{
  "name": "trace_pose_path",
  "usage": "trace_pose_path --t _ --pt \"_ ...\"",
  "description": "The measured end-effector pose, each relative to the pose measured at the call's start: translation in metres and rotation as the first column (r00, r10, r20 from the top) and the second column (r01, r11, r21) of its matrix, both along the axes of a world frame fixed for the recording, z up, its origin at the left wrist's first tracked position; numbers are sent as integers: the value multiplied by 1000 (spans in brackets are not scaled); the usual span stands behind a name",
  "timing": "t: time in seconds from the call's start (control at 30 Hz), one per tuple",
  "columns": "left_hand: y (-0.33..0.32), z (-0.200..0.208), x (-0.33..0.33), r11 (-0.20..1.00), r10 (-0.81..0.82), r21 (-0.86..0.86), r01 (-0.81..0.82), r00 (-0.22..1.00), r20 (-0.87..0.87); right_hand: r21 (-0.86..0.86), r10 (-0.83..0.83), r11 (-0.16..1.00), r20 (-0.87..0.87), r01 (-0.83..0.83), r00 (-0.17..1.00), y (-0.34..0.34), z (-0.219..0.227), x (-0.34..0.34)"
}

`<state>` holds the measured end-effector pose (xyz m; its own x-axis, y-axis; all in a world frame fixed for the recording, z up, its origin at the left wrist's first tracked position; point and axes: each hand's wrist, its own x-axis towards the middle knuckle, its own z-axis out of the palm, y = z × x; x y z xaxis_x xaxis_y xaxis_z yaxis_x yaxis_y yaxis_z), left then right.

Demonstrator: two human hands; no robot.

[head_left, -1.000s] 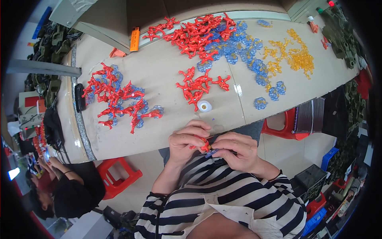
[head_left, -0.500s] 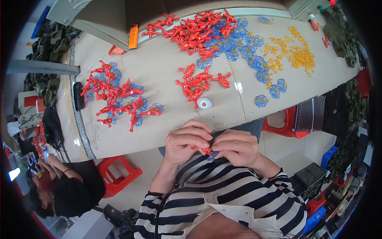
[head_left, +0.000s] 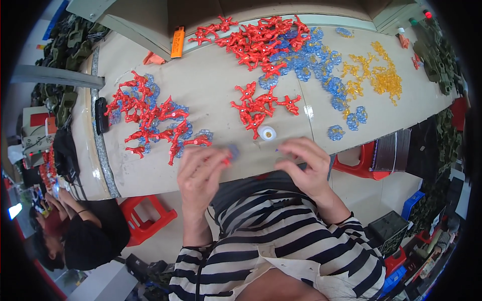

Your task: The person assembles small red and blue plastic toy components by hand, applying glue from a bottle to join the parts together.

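Note:
My left hand (head_left: 200,173) is closed on a small red toy figure (head_left: 226,161) with a translucent blue piece (head_left: 234,152) at its end, blurred by motion. It hovers above the table's near edge. My right hand (head_left: 307,163) is apart from it, thumb and fingers spread around nothing. Just beyond it stands a small round white pot (head_left: 266,133), its middle yellowish. Touching or close behind the pot lies a group of red figures (head_left: 261,105). Left of my left hand is a heap of red figures joined with blue pieces (head_left: 160,123).
Across the back lie a pile of red figures (head_left: 256,40), loose blue pieces (head_left: 314,57) and yellow pieces (head_left: 384,75). An orange box-like item (head_left: 177,42) stands by the shelf. A black object (head_left: 101,115) lies at the left edge. Red stools (head_left: 148,220) flank me; a person (head_left: 90,228) sits left.
My hands, together on the figure before, have parted. The left has moved left and forward over the table with the figure; the right has let go, opened and moved slightly forward.

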<state>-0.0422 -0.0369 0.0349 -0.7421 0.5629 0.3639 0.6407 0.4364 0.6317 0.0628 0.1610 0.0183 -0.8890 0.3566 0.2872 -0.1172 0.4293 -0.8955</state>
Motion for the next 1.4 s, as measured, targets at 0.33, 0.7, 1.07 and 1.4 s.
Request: trace_pose_path --t 0.33,0.7,1.07,1.4 --pt "53 0 17 987 86 -120 -110 978 -188 164 -97 981 -69 107 993 2 -7 -26" --pt "69 -20 35 996 60 52 -78 958 280 2 -47 999 -26 47 999 24 -6 16" --pt "33 -17 43 694 -595 529 -488 24 803 -34 34 999 -134 -39 990 23 25 21" --pt "29 -27 42 618 -687 559 -553 -36 725 75 28 997 -90 -21 996 13 25 17"
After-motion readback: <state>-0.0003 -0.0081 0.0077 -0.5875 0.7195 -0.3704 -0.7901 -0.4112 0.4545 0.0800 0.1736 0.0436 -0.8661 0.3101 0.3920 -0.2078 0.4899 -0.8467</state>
